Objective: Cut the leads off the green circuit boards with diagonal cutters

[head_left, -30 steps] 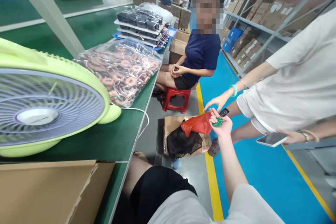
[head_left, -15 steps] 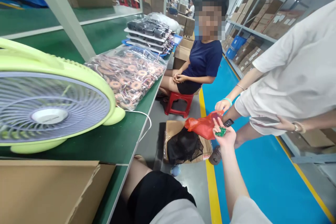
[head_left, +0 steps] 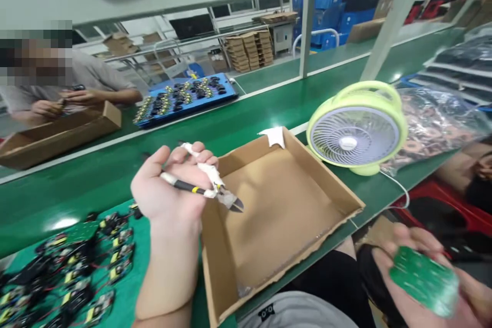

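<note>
In my left hand (head_left: 172,184), raised palm up over the bench, lies a pair of diagonal cutters (head_left: 200,189). White tape wraps its handles, and the jaws point right over the shallow cardboard box (head_left: 265,215). My fingers curl loosely around the handles. At the lower right, my right hand (head_left: 407,266) holds a green circuit board (head_left: 425,279), blurred by motion, off the front side of the bench. To the left of my left forearm, several small boards with black parts and wires (head_left: 77,277) lie on a green mat (head_left: 134,246).
A lime-green fan (head_left: 357,128) stands behind the box's right corner, near a clear bag of copper coils (head_left: 442,123). Across the bench, a co-worker (head_left: 92,77) handles something above a long carton (head_left: 57,133). A blue tray (head_left: 188,97) of parts sits beside it.
The view has swung left from the aisle, a co-worker and a red bag to the bench. My right hand still has the green circuit board; my left hand with the cutters has come into view.
</note>
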The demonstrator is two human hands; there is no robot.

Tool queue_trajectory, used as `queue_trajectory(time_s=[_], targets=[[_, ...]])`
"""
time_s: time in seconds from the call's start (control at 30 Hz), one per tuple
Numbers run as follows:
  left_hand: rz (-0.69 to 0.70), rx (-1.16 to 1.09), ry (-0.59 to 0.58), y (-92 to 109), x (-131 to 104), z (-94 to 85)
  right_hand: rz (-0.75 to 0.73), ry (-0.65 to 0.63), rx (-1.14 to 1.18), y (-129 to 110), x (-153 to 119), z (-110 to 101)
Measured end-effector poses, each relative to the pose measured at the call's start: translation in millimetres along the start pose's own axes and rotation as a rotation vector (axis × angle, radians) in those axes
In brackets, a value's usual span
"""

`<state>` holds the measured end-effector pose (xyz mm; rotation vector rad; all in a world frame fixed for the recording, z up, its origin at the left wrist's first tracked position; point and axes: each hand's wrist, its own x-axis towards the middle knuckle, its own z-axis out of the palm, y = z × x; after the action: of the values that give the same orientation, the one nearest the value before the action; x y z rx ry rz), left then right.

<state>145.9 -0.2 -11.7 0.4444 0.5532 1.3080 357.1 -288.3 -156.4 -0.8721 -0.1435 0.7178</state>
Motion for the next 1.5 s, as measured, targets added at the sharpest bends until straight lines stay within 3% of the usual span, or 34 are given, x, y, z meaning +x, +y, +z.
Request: queue_trajectory(time_s=[0.03,0.13,0.2,0.27,0.4,0.6,0.8,0.93,1.23,1.5], targets=[[-0.017,-0.007,0.020,1.0,0.9,0.6,0.137,-0.056,0.051,5.6,0.3,33.4],[-0.026,-0.016,0.056,5.4,0.4,4.2,0.354,-0.299,0.160,20.5,2.3,116.2],[0.011,-0.029,0.084,12.0,-3.2,3.6,0.433,-0.416,0.218,31.9,7.8,147.5],[0.048,-0.039,0.094,17.7,-8.4,0.3,0.487,-0.460,0.272,43.5,14.0,161.6],[0.025,-0.070,0.065,17.7,-18.8,-4.9,0.532,-0.491,0.355,59.7,18.4,167.3],[-0.033,-0.050,0.184,10.7,-23.3,0.8,0.627,-0.476,0.405,60.6,9.7,173.0],[-0.032,-0.043,0.069,5.9,-28.9,-7.3,0.642,-0.476,0.383,59.2,4.2,173.5],[-0.094,-0.086,0.053,1.2,-34.8,-8.4,0.553,-0.522,0.362,65.4,-1.2,173.9],[-0.177,-0.118,0.037,-0.8,-43.1,-9.9,0.111,-0.523,0.109,71.9,-14.0,168.7],[-0.184,-0.137,0.036,-2.0,-36.1,-9.4,0.124,-0.589,0.081,86.8,-18.7,170.6]])
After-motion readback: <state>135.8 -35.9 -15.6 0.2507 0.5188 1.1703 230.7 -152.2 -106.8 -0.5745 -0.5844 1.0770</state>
